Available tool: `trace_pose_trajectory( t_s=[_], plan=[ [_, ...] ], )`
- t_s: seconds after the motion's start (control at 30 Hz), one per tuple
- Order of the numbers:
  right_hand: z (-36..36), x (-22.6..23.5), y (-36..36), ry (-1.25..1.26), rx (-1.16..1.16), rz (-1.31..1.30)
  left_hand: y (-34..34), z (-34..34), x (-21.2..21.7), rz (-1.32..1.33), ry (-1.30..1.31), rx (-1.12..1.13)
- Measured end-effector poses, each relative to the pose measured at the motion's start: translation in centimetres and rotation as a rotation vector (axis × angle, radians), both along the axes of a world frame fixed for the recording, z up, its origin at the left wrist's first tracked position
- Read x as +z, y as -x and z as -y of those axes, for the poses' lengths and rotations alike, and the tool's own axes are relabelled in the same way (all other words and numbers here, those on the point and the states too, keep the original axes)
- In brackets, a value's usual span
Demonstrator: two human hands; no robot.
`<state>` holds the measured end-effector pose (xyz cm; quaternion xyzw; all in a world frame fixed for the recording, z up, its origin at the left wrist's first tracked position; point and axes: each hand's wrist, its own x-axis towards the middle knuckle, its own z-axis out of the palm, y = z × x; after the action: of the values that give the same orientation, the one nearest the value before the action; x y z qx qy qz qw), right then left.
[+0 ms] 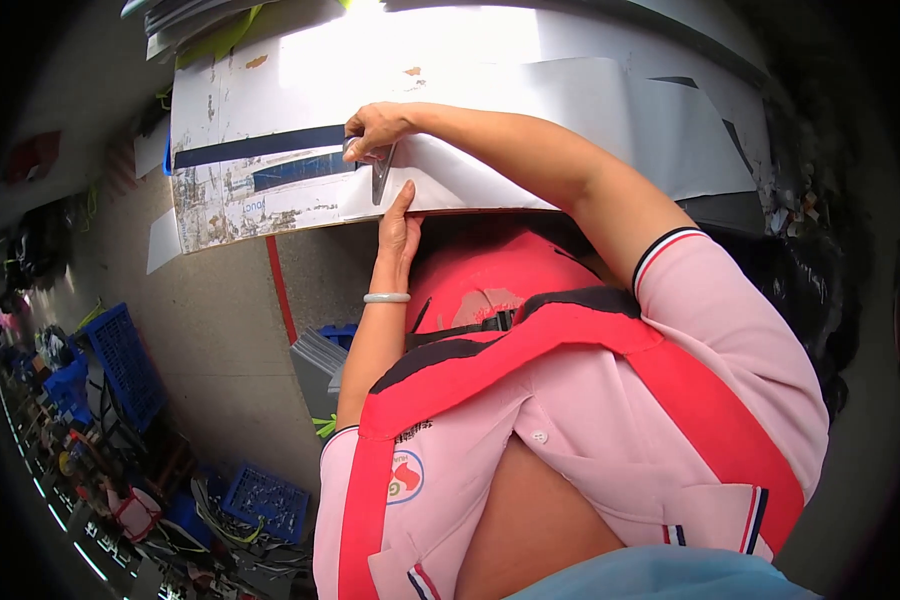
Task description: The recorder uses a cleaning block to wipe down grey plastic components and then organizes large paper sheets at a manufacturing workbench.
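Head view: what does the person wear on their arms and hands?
Both hands are bare: left hand, right hand. A pale smooth bangle circles the left wrist. Short pink sleeves with dark and red cuff trim; forearms uncovered.

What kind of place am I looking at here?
Probably a workshop or small factory floor: a worn, paint-scuffed worktable carrying white sheet material, blue plastic crates on a concrete floor, and cluttered parts along the left edge.

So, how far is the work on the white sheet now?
Looks early. The right hand holds a metal blade against the white sheet; the left hand presses the sheet's near edge on the worn table. No finished cut shows; most of the sheet lies untouched.
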<state>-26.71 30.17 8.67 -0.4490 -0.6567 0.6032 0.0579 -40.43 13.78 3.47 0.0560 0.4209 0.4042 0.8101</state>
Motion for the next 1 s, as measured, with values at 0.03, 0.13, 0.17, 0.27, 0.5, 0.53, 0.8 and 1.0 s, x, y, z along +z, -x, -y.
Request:
trace_pose_trajectory(
  t_s=[0.03, 0.13, 0.17, 0.27, 0.5, 0.53, 0.8, 1.0],
  plan=[
    [0.4, 0.8, 0.7, -0.087, -0.050, 0.011, 0.4, 0.1, -0.1, 0.010, 0.018, 0.010],
    [-0.5, 3.0, 0.5, -0.208, -0.513, -0.136, 0.2, -0.1, 0.1, -0.021, 0.035, -0.011],
    [-0.5, 5.4, 0.4, -0.227, -0.588, -0.187, 0.6, 0.0, 0.0, -0.014, 0.049, -0.005],
    [1.0, 9.8, -3.9, -0.353, -0.755, -0.421, 0.8, -0.1, 0.1, -0.031, 0.059, -0.018],
    [20.0, 10.5, -31.0, -0.366, -1.522, -0.737, 1.3, -1.1, -0.1, -0.074, 0.083, -0.050],
    [23.5, 8.7, -35.7, -0.338, -1.639, -0.785, 1.8, -1.2, -0.2, -0.069, 0.090, -0.049],
    [41.7, -2.4, -59.4, -0.238, -2.376, -0.804, 2.2, -2.0, 0.4, -0.104, 0.129, -0.056],
    [43.9, -0.4, -72.8, -0.503, -2.460, -0.620, 1.4, -2.0, 0.6, -0.165, 0.112, -0.068]
  ],
)
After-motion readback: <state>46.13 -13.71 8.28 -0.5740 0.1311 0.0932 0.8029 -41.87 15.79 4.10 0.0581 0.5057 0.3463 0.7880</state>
